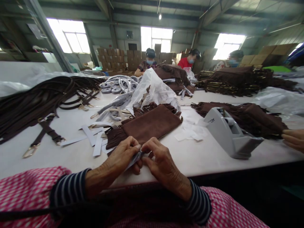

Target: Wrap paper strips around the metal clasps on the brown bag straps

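Near the table's front edge, my left hand (124, 153) pinches a narrow grey wrapped strip (135, 159) between thumb and fingers. My right hand (162, 163) meets it from the other side, with curled fingertips closed on the strip's end. The fingers hide much of the strip. Just beyond both hands lies a brown fringed bag (152, 123), flat on the white table (185, 161). White paper strips (98, 144) are scattered to the left of the bag.
A grey tape dispenser (231, 136) stands to the right, beside small white sheets (192, 131). Brown straps with metal clasps (45, 95) are heaped at left. Clear plastic (154, 88) and brown goods (228, 80) lie farther back. Another person's hand (294, 139) reaches in at right.
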Available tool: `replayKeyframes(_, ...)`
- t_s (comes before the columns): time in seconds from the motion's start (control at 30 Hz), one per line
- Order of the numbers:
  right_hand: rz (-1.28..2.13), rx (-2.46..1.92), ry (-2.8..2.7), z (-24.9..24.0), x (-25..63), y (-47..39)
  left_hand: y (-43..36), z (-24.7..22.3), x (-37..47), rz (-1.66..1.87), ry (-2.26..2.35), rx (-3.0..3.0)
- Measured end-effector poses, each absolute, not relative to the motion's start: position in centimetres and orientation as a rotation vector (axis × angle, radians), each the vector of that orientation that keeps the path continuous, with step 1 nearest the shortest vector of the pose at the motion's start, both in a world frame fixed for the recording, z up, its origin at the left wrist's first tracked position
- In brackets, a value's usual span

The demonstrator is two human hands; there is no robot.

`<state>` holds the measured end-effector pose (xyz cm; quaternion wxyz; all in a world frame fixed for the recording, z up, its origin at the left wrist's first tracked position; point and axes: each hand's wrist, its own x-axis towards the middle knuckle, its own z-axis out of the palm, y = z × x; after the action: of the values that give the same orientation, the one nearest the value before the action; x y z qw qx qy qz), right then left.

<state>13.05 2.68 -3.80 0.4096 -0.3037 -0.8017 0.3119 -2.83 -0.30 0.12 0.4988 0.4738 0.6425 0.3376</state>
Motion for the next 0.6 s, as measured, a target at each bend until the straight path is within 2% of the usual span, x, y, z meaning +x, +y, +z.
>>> replayKeyframes(0.4, 0.597, -0.671, -2.238, -3.9, 12.9, 3.1, -0.4, 1.2, -6.2, 0.438, 1.576, 1.207)
replayKeyframes(0.6, 0.538, -0.700, -2.255, -4.0, 12.8, 2.9, 0.0, 1.2, -5.3, 0.552, 1.536, 1.092)
